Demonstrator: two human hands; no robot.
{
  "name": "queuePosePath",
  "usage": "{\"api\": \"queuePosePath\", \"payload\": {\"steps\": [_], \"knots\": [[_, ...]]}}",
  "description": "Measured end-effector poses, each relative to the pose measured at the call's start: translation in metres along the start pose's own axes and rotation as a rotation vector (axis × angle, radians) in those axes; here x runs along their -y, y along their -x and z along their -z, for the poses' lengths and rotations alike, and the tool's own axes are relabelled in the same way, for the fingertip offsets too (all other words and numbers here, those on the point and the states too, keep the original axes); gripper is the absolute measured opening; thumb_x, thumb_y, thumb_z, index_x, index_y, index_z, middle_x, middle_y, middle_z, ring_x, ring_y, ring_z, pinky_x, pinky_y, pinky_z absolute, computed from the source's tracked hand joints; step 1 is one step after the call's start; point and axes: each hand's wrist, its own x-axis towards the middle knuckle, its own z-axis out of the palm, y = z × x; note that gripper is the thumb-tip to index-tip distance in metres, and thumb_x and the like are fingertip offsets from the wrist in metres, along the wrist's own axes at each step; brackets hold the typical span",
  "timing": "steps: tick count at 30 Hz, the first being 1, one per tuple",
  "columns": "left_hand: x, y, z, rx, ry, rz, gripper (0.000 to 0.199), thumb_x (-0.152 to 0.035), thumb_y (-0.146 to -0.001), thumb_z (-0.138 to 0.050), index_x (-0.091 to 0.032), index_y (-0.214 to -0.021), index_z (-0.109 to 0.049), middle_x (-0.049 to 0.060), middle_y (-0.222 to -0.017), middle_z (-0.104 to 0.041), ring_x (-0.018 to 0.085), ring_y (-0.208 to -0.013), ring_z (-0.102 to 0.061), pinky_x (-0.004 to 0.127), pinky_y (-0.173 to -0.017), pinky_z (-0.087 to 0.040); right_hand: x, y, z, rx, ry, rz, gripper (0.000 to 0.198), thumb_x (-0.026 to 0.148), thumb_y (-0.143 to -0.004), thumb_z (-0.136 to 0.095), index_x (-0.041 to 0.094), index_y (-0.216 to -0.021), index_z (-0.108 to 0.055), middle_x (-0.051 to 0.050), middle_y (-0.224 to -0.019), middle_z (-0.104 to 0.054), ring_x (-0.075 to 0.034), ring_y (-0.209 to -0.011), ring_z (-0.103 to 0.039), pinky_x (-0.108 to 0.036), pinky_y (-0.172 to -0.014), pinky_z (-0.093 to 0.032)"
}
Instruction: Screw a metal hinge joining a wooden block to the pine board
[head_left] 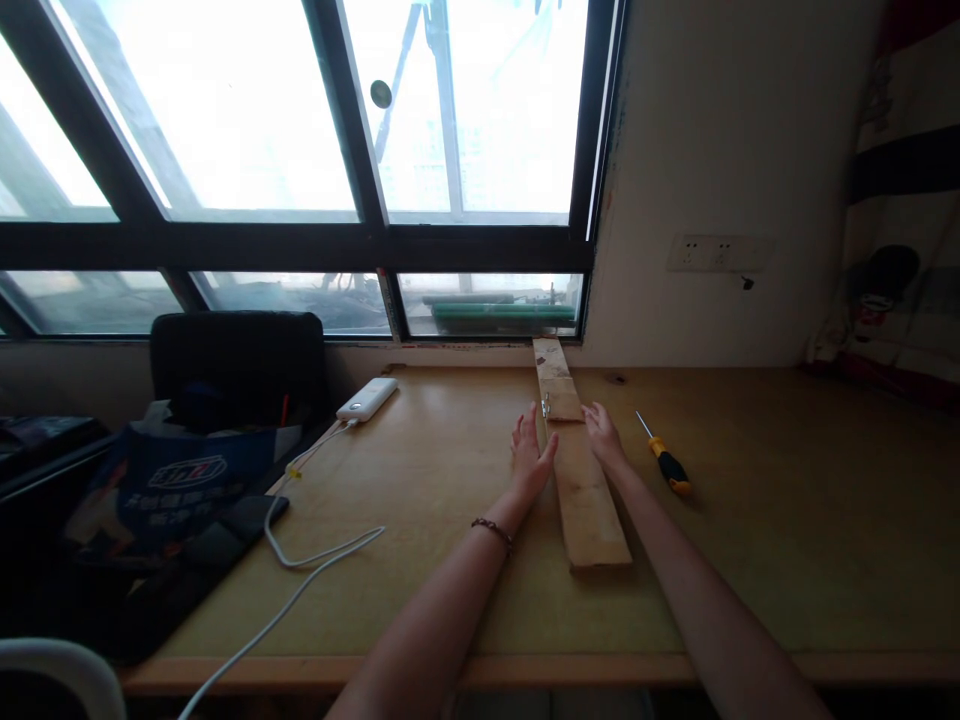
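A long wooden board point(592, 510) lies lengthwise on the table, its far end toward the window. A second wooden piece point(559, 390) overlaps it farther back, with a small metal fitting point(546, 405) at its left edge. My left hand point(531, 455), with a beaded bracelet point(493, 533) at the wrist, is beside the board's left edge, fingers spread and holding nothing. On the opposite side, my right hand point(604, 437) rests against the boards' right edge, its fingers stretched forward and partly hidden.
To the right lies a yellow-and-black screwdriver point(667, 468). A white power bank point(367, 400) with a white cable point(330, 555) is on the table's left side. Left of the table stands a black chair point(236, 350) with a blue bag point(187, 480). The window point(480, 250) borders the back.
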Motion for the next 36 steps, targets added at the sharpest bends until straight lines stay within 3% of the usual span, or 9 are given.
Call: {"api": "queuePosePath", "payload": {"steps": [7,11,15,20,28,36], "knots": [[-0.01,0.002,0.003,0.105,-0.145,-0.031,0.047,-0.037,-0.081,-0.046,-0.033,-0.128,-0.041,0.0,-0.141,-0.032,0.023,-0.134,-0.013,0.044,-0.107,-0.01,0.011,0.003,-0.008,-0.008,-0.023,-0.039,0.053,0.034,-0.082,-0.041,0.01,-0.127,-0.032,-0.02,-0.131,-0.043,-0.022,-0.121,-0.042,-0.04,-0.101,-0.03],[-0.01,0.002,0.002,0.218,-0.28,-0.051,0.044,-0.041,-0.083,-0.04,-0.035,-0.126,-0.043,-0.004,-0.143,-0.029,0.024,-0.135,-0.006,0.048,-0.106,-0.004,0.029,0.01,-0.006,0.038,-0.176,0.044,0.053,0.037,-0.082,-0.042,0.014,-0.129,-0.031,-0.016,-0.134,-0.041,-0.019,-0.124,-0.038,-0.037,-0.104,-0.026],[-0.005,-0.001,0.0,0.243,-0.223,0.014,0.045,-0.043,-0.082,-0.041,-0.037,-0.127,-0.042,-0.004,-0.142,-0.029,0.026,-0.135,-0.006,0.051,-0.106,-0.001,0.049,0.02,-0.008,0.208,-0.367,0.108,0.056,0.041,-0.084,-0.043,0.021,-0.133,-0.026,-0.009,-0.139,-0.036,-0.016,-0.127,-0.034,-0.035,-0.107,-0.022],[0.0,-0.003,-0.002,0.174,-0.057,0.064,0.047,-0.04,-0.079,-0.048,-0.038,-0.126,-0.043,-0.002,-0.14,-0.034,0.026,-0.134,-0.01,0.05,-0.106,0.002,0.055,0.026,-0.014,0.338,-0.406,0.141,0.058,0.041,-0.083,-0.045,0.026,-0.134,-0.023,-0.004,-0.144,-0.025,-0.016,-0.128,-0.032,-0.034,-0.107,-0.023],[0.007,-0.004,-0.003,-0.046,0.217,0.145,0.045,-0.039,-0.076,-0.054,-0.026,-0.12,-0.051,0.006,-0.137,-0.037,0.022,-0.13,-0.023,0.038,-0.108,-0.009,0.039,0.017,-0.006,0.153,-0.369,0.032,0.052,0.041,-0.082,-0.045,0.02,-0.128,-0.032,-0.012,-0.136,-0.038,-0.018,-0.116,-0.047,-0.036,-0.1,-0.033],[0.005,-0.004,-0.005,-0.15,0.543,0.3,0.04,-0.038,-0.076,-0.055,-0.019,-0.111,-0.057,0.008,-0.133,-0.04,0.02,-0.127,-0.032,0.03,-0.107,-0.018,0.024,0.007,-0.002,-0.074,-0.323,-0.1,0.041,0.04,-0.077,-0.048,0.018,-0.112,-0.045,-0.011,-0.119,-0.056,-0.017,-0.096,-0.06,-0.031,-0.084,-0.045]]}}
